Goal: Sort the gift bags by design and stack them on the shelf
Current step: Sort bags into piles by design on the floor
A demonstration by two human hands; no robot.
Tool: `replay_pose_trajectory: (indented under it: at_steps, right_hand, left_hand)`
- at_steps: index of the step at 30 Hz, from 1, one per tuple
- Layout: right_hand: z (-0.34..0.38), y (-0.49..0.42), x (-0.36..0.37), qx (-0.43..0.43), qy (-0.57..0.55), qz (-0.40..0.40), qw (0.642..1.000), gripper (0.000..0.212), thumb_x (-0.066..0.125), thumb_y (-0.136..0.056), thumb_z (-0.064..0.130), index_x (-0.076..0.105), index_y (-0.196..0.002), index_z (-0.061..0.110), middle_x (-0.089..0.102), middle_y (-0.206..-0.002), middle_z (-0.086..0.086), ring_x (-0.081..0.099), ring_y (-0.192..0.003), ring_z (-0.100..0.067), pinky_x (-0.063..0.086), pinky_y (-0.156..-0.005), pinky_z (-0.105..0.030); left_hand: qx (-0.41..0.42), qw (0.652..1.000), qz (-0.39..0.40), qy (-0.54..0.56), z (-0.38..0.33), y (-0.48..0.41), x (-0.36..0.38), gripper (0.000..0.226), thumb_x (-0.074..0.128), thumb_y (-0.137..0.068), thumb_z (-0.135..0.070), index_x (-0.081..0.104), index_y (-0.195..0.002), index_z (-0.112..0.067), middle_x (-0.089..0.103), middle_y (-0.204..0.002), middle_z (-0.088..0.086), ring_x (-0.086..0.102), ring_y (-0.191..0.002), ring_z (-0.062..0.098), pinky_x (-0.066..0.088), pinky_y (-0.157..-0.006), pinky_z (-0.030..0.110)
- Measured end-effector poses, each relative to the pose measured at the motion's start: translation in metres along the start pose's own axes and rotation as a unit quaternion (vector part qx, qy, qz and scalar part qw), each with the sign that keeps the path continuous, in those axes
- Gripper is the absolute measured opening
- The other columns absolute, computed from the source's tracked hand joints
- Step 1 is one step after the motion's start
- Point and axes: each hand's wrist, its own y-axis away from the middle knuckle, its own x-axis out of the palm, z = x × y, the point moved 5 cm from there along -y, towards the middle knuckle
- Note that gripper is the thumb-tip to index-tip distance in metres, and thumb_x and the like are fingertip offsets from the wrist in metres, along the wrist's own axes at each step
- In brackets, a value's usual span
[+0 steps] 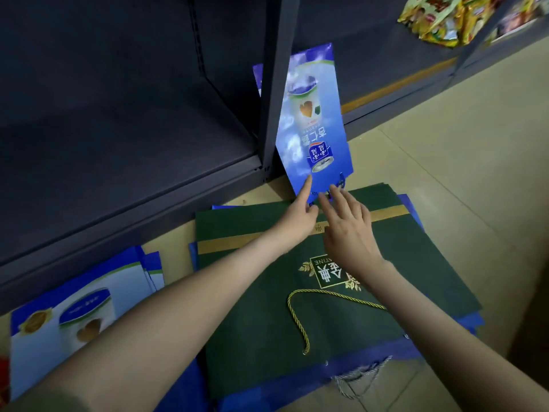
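The left hand (301, 208) lays one finger along the lower edge of the blue gift bag (315, 126); I cannot tell whether its grip pinches that edge. The right hand (349, 224) is spread, holding nothing, fingertips at the cord handles (341, 181). The bag only leans on the shelf post (273, 84), so a nudge could topple it onto the green gift bag (267, 292).

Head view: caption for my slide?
Left hand and right hand reach a blue gift bag beside the shelf post.
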Motion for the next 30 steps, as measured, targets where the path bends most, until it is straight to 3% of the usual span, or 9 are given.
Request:
replay_pose_trajectory:
  at_steps: [2, 5, 8, 10, 14, 18, 25, 28, 30]
  right_hand:
    - [-0.015, -0.013, 0.001, 0.071, -0.061, 0.013, 0.995, 0.077, 0.066, -0.069, 0.000, 0.039, -0.141, 0.001, 0.035, -0.146, -0.025, 0.037, -0.131, -0.043, 0.036, -0.101, -0.051]
    - [-0.030, -0.032, 0.022, 0.175, -0.160, 0.063, 0.969, 0.091, 0.069, -0.080, 0.019, 0.013, -0.150, 0.005, 0.017, -0.153, -0.024, 0.022, -0.138, -0.042, 0.029, -0.107, -0.050]
    - [-0.022, -0.042, 0.051, 0.192, -0.135, 0.124, 0.964, 0.114, 0.072, -0.077, 0.047, -0.010, -0.151, 0.020, -0.001, -0.158, -0.017, 0.005, -0.145, -0.034, 0.021, -0.112, -0.050]
    - [-0.011, -0.051, 0.067, 0.202, -0.130, 0.143, 0.960, 0.118, 0.070, -0.076, 0.054, -0.019, -0.148, 0.027, -0.010, -0.158, -0.014, -0.005, -0.146, -0.033, 0.015, -0.113, -0.052]
    - [0.004, -0.070, 0.092, 0.200, -0.084, 0.149, 0.965, 0.111, 0.067, -0.081, 0.046, -0.022, -0.147, 0.030, -0.012, -0.158, -0.015, -0.009, -0.145, -0.037, 0.014, -0.112, -0.056]
    - [0.001, -0.082, 0.110, 0.196, -0.028, 0.139, 0.970, 0.093, 0.048, -0.090, 0.007, -0.022, -0.147, 0.029, -0.006, -0.157, -0.019, -0.001, -0.145, -0.040, 0.016, -0.114, -0.053]
    - [-0.007, -0.077, 0.095, 0.096, -0.013, 0.099, 0.990, 0.095, 0.039, -0.083, -0.021, -0.012, -0.150, 0.023, 0.003, -0.154, -0.029, 0.017, -0.142, -0.039, 0.027, -0.113, -0.046]
    - [-0.007, -0.061, 0.068, 0.100, -0.018, 0.064, 0.993, 0.095, 0.043, -0.079, -0.024, -0.007, -0.151, 0.013, 0.009, -0.153, -0.031, 0.023, -0.140, -0.040, 0.034, -0.108, -0.046]
    - [-0.007, -0.048, 0.054, 0.099, -0.009, 0.078, 0.992, 0.093, 0.045, -0.080, -0.021, -0.010, -0.149, 0.008, 0.009, -0.153, -0.029, 0.019, -0.142, -0.037, 0.034, -0.110, -0.043]
  left_hand:
    - [0.009, 0.995, -0.013, -0.100, -0.002, 0.004, -0.006, 0.065, 0.039, -0.100, -0.017, 0.007, -0.150, -0.042, 0.048, -0.085, -0.004, 0.050, -0.067, 0.022, 0.044, -0.064, 0.032]
    - [0.020, 0.976, -0.027, -0.213, 0.005, 0.009, -0.020, 0.067, 0.040, -0.099, -0.017, 0.004, -0.150, -0.041, 0.046, -0.130, 0.013, 0.055, -0.083, 0.024, 0.044, -0.066, 0.031]
    - [0.027, 0.950, -0.021, -0.311, 0.021, 0.012, -0.033, 0.071, 0.040, -0.098, -0.019, -0.004, -0.150, -0.040, 0.026, -0.147, 0.009, 0.045, -0.120, 0.028, 0.044, -0.095, 0.040]
    - [0.018, 0.924, -0.028, -0.381, 0.032, 0.014, -0.042, 0.074, 0.041, -0.098, -0.019, -0.009, -0.150, -0.036, 0.012, -0.154, 0.009, 0.025, -0.137, 0.031, 0.032, -0.109, 0.044]
    - [0.024, 0.854, -0.061, -0.515, 0.052, 0.012, -0.062, 0.077, 0.042, -0.097, -0.021, -0.014, -0.150, -0.031, -0.005, -0.158, 0.015, -0.001, -0.145, 0.031, 0.004, -0.118, 0.045]
    - [-0.004, 0.840, -0.043, -0.541, 0.082, 0.010, -0.072, 0.074, 0.038, -0.100, -0.028, -0.017, -0.149, -0.030, -0.019, -0.157, 0.012, -0.014, -0.145, 0.029, -0.005, -0.116, 0.049]
    - [0.023, 0.868, -0.052, -0.494, 0.091, 0.006, -0.075, 0.073, 0.039, -0.100, -0.030, -0.014, -0.149, -0.031, -0.016, -0.158, 0.010, -0.011, -0.146, 0.027, -0.002, -0.117, 0.046]
    - [0.022, 0.939, -0.051, -0.339, 0.076, 0.000, -0.066, 0.060, 0.033, -0.102, -0.028, -0.002, -0.151, -0.035, 0.012, -0.157, 0.010, 0.015, -0.143, 0.029, 0.017, -0.114, 0.041]
    - [0.017, 0.976, -0.053, -0.209, 0.060, -0.005, -0.056, 0.054, 0.030, -0.103, -0.026, 0.008, -0.151, -0.036, 0.048, -0.133, 0.014, 0.048, -0.119, 0.028, 0.039, -0.095, 0.035]
